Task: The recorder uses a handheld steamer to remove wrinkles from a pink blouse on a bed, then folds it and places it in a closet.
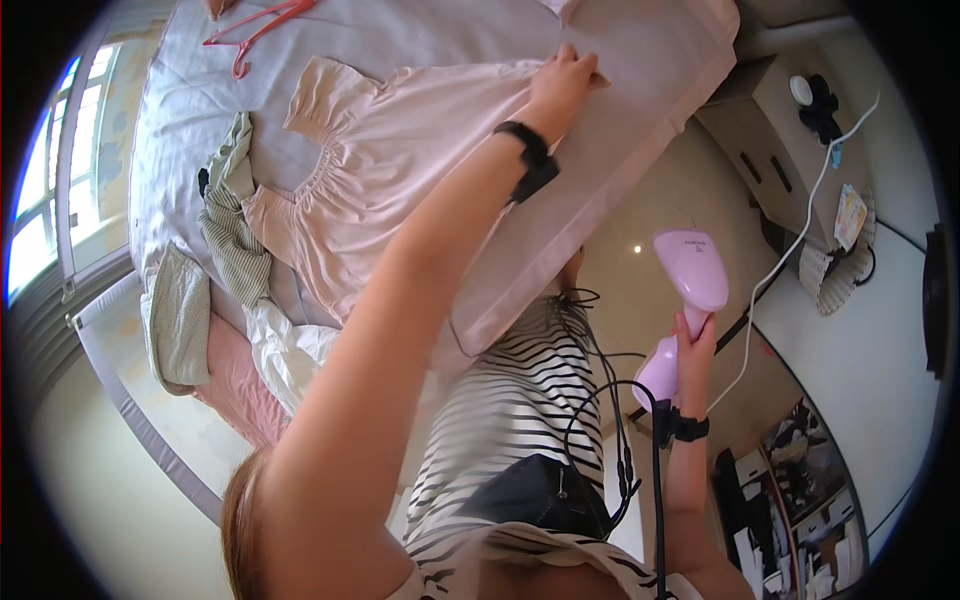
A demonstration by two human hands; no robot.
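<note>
A light pink short-sleeved dress with a gathered neckline [420, 127] lies spread on the bed, its neck towards the left. My left hand [564, 75] pinches the dress's far right edge between thumb and fingers, with the arm reaching across the cloth. Off the bed's right side, my right hand [694, 352] grips the handle of a pink handheld garment steamer [691, 266]. The steamer is upright above the floor, apart from the dress. Black straps circle both wrists.
A coral plastic hanger [259, 34] lies at the bed's far left. Crumpled striped clothing [236, 240], a grey-green folded cloth [180, 322] and white fabric [281, 356] line the left edge. A white cord [787, 255] runs past a drawer cabinet [772, 142]; black cables hang near my waist.
</note>
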